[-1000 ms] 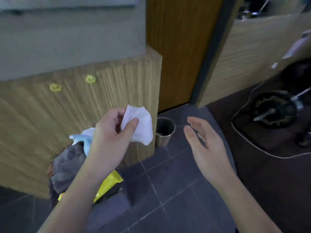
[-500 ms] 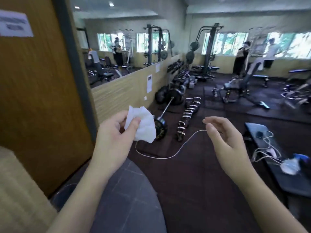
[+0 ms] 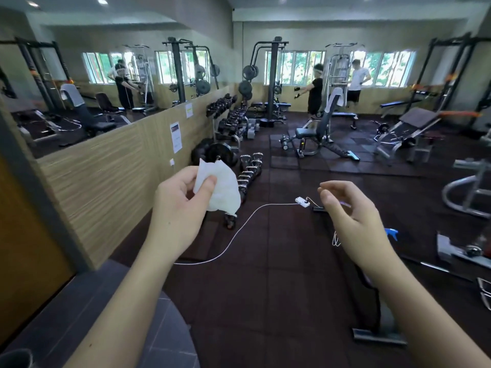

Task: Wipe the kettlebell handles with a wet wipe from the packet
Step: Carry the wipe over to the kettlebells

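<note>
My left hand (image 3: 178,208) is raised at chest height and pinches a crumpled white wet wipe (image 3: 220,185) between thumb and fingers. My right hand (image 3: 348,211) hovers to the right with fingers loosely curled and apart, holding nothing. Beyond the wipe, a double row of kettlebells (image 3: 249,171) with shiny handles stands on the dark rubber floor along the wooden wall; the wipe hides the nearest ones. The wipe packet is out of view.
A white cable (image 3: 239,232) with a small white box (image 3: 302,201) runs across the floor ahead. A barbell with plates (image 3: 218,152) and a dumbbell rack (image 3: 228,115) stand past the kettlebells. Benches (image 3: 313,139) and machines fill the right side. Two people stand at the far windows.
The view swung up from the floor corner and packet to the gym floor. My left hand kept the wipe throughout. The kettlebells now lie straight ahead and closer.
</note>
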### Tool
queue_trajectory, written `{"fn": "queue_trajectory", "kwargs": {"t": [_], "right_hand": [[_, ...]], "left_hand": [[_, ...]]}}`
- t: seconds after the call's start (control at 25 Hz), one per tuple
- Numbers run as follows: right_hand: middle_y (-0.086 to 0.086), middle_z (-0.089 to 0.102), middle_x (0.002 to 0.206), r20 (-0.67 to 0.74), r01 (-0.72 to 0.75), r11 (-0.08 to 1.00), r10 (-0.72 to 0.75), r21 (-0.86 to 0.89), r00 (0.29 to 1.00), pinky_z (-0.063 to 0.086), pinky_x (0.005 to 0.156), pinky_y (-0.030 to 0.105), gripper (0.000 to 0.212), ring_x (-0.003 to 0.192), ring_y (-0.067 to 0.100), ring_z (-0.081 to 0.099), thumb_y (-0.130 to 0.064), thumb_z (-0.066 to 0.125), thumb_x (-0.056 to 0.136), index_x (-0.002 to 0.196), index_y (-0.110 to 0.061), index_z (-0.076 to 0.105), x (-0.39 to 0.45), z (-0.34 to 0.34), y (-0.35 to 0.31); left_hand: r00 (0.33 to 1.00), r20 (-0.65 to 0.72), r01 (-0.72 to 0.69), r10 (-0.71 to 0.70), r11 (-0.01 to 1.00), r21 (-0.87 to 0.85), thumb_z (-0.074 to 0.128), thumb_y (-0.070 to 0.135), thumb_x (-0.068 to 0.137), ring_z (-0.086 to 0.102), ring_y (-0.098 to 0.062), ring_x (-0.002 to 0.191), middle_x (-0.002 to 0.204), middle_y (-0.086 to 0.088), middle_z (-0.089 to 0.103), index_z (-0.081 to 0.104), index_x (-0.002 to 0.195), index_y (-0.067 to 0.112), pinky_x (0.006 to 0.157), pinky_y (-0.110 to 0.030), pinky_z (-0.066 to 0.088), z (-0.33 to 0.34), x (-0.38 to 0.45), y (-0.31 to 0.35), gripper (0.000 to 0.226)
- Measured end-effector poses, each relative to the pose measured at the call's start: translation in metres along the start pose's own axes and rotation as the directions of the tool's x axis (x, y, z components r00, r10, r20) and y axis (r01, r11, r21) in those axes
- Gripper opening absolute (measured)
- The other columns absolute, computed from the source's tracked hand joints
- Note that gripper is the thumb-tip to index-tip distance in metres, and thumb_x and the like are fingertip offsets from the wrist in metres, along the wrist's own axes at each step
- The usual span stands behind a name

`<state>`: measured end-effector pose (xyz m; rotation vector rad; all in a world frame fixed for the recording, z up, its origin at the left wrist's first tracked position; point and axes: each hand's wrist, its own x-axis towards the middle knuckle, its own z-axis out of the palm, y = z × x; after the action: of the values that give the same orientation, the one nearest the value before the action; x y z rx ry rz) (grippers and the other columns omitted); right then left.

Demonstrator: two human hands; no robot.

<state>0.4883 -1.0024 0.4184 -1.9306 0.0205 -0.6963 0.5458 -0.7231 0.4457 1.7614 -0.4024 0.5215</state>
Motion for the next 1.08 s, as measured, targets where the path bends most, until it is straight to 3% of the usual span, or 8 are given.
{"fn": "queue_trajectory", "kwargs": {"t": [0.16, 0.32, 0.44, 0.52, 0.68, 0.8, 0.92, 1.08], "right_hand": [[-0.013, 0.073, 0.112, 0.031, 0.0, 1.0, 0.001, -0.019, 1.0, 0.043, 0.086, 0.003, 0.016, 0.109, -0.004, 0.065, -0.029, 0.06, 0.105, 0.117, -0.025, 0.07, 0.089, 0.014, 0.057], [-0.014, 0.074, 0.113, 0.072, 0.036, 0.999, -0.033, -0.041, 0.997, 0.048, 0.092, 0.018, 0.015, 0.111, 0.002, 0.066, -0.029, 0.061, 0.105, 0.116, -0.025, 0.07, 0.21, 0.048, 0.116], [-0.015, 0.073, 0.112, 0.095, 0.038, 0.999, -0.036, -0.019, 0.995, 0.049, 0.096, 0.023, 0.016, 0.11, 0.002, 0.067, -0.029, 0.061, 0.105, 0.116, -0.024, 0.07, 0.292, 0.071, 0.154], [-0.016, 0.073, 0.111, 0.142, 0.008, 1.0, -0.006, -0.013, 0.99, 0.049, 0.095, 0.021, 0.015, 0.109, 0.0, 0.067, -0.03, 0.061, 0.105, 0.116, -0.025, 0.07, 0.345, 0.087, 0.18], [-0.017, 0.073, 0.11, 0.218, 0.009, 1.0, -0.004, -0.022, 0.976, 0.047, 0.088, 0.01, 0.012, 0.102, -0.01, 0.066, -0.029, 0.062, 0.104, 0.114, -0.028, 0.068, 0.438, 0.121, 0.237], [-0.017, 0.073, 0.111, 0.275, 0.006, 1.0, -0.001, -0.017, 0.961, 0.042, 0.081, 0.0, 0.013, 0.101, -0.015, 0.064, -0.028, 0.062, 0.104, 0.116, -0.026, 0.068, 0.507, 0.144, 0.286], [-0.017, 0.073, 0.111, 0.342, 0.0, 1.0, 0.004, -0.011, 0.94, 0.043, 0.082, -0.001, 0.012, 0.103, -0.016, 0.063, -0.03, 0.063, 0.104, 0.114, -0.027, 0.069, 0.588, 0.166, 0.341], [-0.019, 0.072, 0.111, 0.451, -0.011, 1.0, 0.009, 0.002, 0.893, 0.045, 0.08, 0.003, 0.014, 0.102, -0.012, 0.064, -0.031, 0.063, 0.104, 0.115, -0.027, 0.069, 0.693, 0.177, 0.404]], "left_hand": [[1.0, -0.026, -0.006, 0.007, 0.999, 0.032, 0.063, 0.016, 0.102, 0.074, -0.023, 0.084, 0.09, 0.0, 0.078, 0.076, 0.099, 0.028, 0.075, -0.043, 0.059, 0.048, 0.075, -0.042, 0.018], [0.997, -0.074, -0.024, 0.029, 0.998, 0.064, 0.063, 0.018, 0.102, 0.074, -0.022, 0.083, 0.089, -0.002, 0.078, 0.077, 0.102, 0.021, 0.077, -0.049, 0.058, 0.095, 0.181, -0.105, 0.014], [0.998, -0.061, -0.02, 0.025, 0.996, 0.092, 0.062, 0.025, 0.1, 0.071, -0.036, 0.086, 0.089, -0.011, 0.076, 0.075, 0.101, 0.021, 0.079, -0.057, 0.058, 0.132, 0.254, -0.149, 0.014], [0.998, -0.066, 0.018, -0.011, 0.993, 0.117, 0.062, 0.027, 0.099, 0.069, -0.04, 0.086, 0.089, -0.015, 0.074, 0.074, 0.098, 0.021, 0.077, -0.058, 0.057, 0.157, 0.296, -0.177, 0.014], [0.997, -0.043, 0.075, -0.068, 0.983, 0.167, 0.062, 0.02, 0.101, 0.066, -0.027, 0.074, 0.081, -0.003, 0.073, 0.073, 0.091, 0.021, 0.068, -0.046, 0.054, 0.205, 0.371, -0.227, 0.015], [0.994, -0.055, 0.107, -0.097, 0.971, 0.213, 0.061, 0.021, 0.101, 0.068, -0.034, 0.083, 0.085, -0.006, 0.074, 0.073, 0.093, 0.022, 0.074, -0.051, 0.055, 0.246, 0.426, -0.269, 0.014], [0.984, -0.115, 0.16, -0.136, 0.96, 0.229, 0.061, 0.021, 0.102, 0.072, -0.022, 0.09, 0.09, 0.005, 0.077, 0.074, 0.098, 0.026, 0.081, -0.047, 0.057, 0.294, 0.484, -0.312, 0.015], [0.97, -0.197, 0.193, -0.145, 0.948, 0.254, 0.06, 0.021, 0.102, 0.07, -0.022, 0.084, 0.087, -0.001, 0.074, 0.073, 0.094, 0.02, 0.075, -0.041, 0.055, 0.361, 0.557, -0.357, 0.016]]}}
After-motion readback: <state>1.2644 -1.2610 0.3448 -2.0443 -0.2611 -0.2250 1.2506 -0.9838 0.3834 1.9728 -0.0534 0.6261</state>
